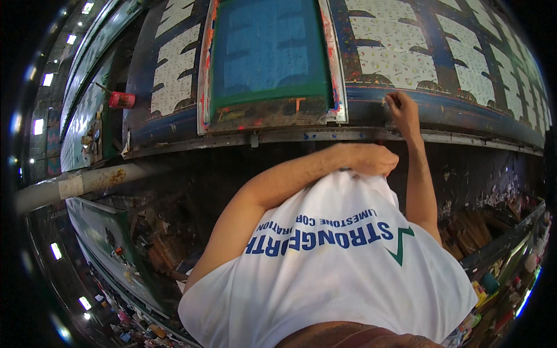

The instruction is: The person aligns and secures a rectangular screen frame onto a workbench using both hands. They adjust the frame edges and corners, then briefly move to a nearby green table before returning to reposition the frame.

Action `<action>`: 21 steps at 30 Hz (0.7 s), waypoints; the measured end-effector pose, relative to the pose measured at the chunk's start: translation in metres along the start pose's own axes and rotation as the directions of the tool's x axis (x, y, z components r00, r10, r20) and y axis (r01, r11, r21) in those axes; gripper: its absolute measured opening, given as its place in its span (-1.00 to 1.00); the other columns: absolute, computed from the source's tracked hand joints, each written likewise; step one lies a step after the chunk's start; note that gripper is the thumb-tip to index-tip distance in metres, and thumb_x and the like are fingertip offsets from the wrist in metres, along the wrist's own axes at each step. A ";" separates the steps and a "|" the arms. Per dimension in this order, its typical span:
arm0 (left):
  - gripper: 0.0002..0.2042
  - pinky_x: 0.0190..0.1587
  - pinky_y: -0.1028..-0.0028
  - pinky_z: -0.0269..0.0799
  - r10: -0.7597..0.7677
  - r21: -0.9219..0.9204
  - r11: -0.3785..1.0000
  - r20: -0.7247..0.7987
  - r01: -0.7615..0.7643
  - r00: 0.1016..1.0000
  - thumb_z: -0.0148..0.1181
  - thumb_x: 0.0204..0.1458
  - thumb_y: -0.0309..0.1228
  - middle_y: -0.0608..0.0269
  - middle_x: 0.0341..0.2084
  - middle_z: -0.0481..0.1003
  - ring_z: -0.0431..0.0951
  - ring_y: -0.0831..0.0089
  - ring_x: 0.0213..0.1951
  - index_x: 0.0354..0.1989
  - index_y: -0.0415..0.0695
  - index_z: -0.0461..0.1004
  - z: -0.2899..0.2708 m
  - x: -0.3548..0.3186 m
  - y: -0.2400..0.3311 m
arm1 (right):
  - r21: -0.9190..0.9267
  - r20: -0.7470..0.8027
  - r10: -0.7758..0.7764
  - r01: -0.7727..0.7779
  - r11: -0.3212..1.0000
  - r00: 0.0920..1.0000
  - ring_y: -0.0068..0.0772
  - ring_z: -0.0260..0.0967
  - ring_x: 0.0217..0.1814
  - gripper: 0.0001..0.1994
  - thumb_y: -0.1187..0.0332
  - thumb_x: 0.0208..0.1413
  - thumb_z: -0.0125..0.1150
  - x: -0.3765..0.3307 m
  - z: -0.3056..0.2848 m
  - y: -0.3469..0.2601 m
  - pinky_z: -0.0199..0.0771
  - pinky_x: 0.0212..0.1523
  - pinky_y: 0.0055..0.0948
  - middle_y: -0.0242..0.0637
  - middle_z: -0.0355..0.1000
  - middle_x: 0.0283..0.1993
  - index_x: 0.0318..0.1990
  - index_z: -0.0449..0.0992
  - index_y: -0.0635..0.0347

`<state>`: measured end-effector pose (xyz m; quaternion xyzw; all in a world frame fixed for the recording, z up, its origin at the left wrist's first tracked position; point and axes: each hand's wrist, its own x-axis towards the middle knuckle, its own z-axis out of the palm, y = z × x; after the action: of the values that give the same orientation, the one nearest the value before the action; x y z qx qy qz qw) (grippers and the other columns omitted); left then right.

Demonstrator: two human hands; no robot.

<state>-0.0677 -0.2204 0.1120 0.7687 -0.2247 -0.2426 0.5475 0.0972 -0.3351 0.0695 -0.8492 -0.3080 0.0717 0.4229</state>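
Nearest me, my left hand (371,159) bunches the white shirt (336,261) at its hem, fingers closed on the cloth, seemingly lifting it clear of the wet paint. Beyond it, my right hand (401,110) reaches the worktop (464,113) edge, fingers pinched shut on something small I can't identify. Left of it lies the green-framed printing screen (270,55), flat on the patterned fabric (400,58).

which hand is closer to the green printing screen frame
Left, narrowly. The left hand grips the white shirt just below the green screen frame's lower right corner; the right hand rests on the table edge, off to its right.
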 end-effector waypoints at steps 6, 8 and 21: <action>-0.66 -0.12 -0.06 0.53 -0.086 0.232 0.967 -0.100 0.107 0.991 0.02 0.33 -0.20 -0.12 -0.38 0.63 0.65 -0.20 -0.22 -0.31 -0.21 0.57 0.042 0.016 0.004 | -0.036 0.032 -0.018 0.019 0.999 0.999 -0.04 0.55 -0.26 -0.83 0.33 0.29 0.33 -0.013 -0.001 0.012 0.52 -0.18 -0.18 -0.05 0.58 -0.25 -0.14 0.64 0.28; -0.60 -0.15 -0.06 0.49 -0.012 0.230 0.972 -0.152 0.047 0.988 0.00 0.39 -0.16 -0.12 -0.40 0.59 0.61 -0.19 -0.26 -0.37 -0.22 0.53 0.054 0.019 0.004 | -0.014 0.020 -0.063 0.063 0.998 0.998 -0.04 0.54 -0.27 -0.82 0.33 0.30 0.32 -0.010 0.001 0.013 0.52 -0.19 -0.15 -0.04 0.57 -0.24 -0.12 0.63 0.27; -0.83 0.13 0.20 0.51 0.141 0.086 0.989 -0.280 -0.122 0.949 0.17 0.27 -0.38 0.00 -0.05 0.55 0.58 0.06 0.04 -0.18 -0.24 0.57 0.084 -0.022 -0.029 | -0.243 0.057 -0.184 0.192 0.951 0.981 0.18 0.56 -0.20 -0.85 0.35 0.27 0.32 -0.022 0.006 0.012 0.57 -0.21 -0.01 -0.03 0.55 -0.18 -0.17 0.52 0.21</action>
<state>-0.1349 -0.2600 0.0636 0.7971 -0.2022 -0.0843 0.5627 0.0828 -0.3491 0.0539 -0.8607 -0.4010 0.0066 0.3135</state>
